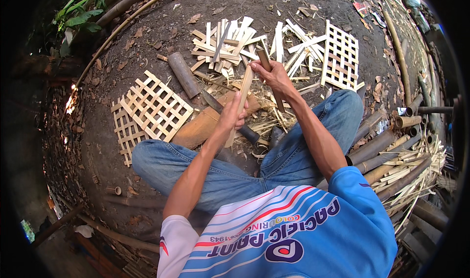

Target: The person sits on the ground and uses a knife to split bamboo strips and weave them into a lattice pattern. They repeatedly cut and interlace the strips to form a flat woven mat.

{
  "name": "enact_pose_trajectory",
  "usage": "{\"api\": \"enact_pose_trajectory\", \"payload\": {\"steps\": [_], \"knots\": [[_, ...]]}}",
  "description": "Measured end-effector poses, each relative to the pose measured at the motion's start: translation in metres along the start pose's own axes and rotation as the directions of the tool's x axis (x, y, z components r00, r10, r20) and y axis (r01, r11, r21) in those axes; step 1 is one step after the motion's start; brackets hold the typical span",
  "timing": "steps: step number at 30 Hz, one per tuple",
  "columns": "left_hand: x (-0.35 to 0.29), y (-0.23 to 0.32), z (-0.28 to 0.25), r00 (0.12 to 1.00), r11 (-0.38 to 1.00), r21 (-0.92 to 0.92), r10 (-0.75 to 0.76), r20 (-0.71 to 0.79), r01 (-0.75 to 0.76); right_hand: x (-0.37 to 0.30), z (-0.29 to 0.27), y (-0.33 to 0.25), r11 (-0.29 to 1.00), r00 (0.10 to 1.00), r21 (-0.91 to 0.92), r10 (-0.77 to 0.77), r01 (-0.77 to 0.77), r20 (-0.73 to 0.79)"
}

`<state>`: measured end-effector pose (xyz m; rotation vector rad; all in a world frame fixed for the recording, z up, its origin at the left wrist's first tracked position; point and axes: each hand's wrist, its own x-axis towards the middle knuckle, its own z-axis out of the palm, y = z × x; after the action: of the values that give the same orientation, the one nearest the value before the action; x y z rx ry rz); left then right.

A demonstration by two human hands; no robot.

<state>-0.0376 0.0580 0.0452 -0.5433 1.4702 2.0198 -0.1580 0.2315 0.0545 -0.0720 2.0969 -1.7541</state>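
My left hand (233, 115) is closed around a pale split bamboo strip (245, 84), which stands slanted with its upper end near my right fingers. My right hand (275, 76) grips a darker, brownish bamboo slat (265, 60) that runs down past the palm. My right fingertips are at the top of the pale strip; whether they pinch it I cannot tell. Below my left hand lies a knife with a dark handle (250, 134), its blade (211, 102) pointing away to the left. It rests by a thick brown wood block (193, 129), partly hidden by my left forearm.
Woven bamboo lattices (159, 105) lie left, and another lattice (341, 55) lies far right. Loose pale strips (230, 43) are heaped ahead, near a bamboo tube (184, 75). Shavings (267, 116) cover the ground between my knees. Bamboo poles (374, 148) and split strips (409, 168) lie right.
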Motion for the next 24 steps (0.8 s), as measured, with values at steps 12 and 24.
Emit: {"api": "enact_pose_trajectory", "payload": {"steps": [12,24], "knots": [[-0.003,0.010,-0.005,0.949,0.943,-0.271,-0.108,0.295,0.191,-0.001,0.006,0.005,0.994,0.992,0.056,-0.089,0.094,-0.094],[-0.008,0.008,0.007,0.976,0.975,-0.106,-0.183,0.116,0.196,-0.005,0.011,0.006,1.000,0.997,-0.027,-0.004,0.002,-0.078]]}}
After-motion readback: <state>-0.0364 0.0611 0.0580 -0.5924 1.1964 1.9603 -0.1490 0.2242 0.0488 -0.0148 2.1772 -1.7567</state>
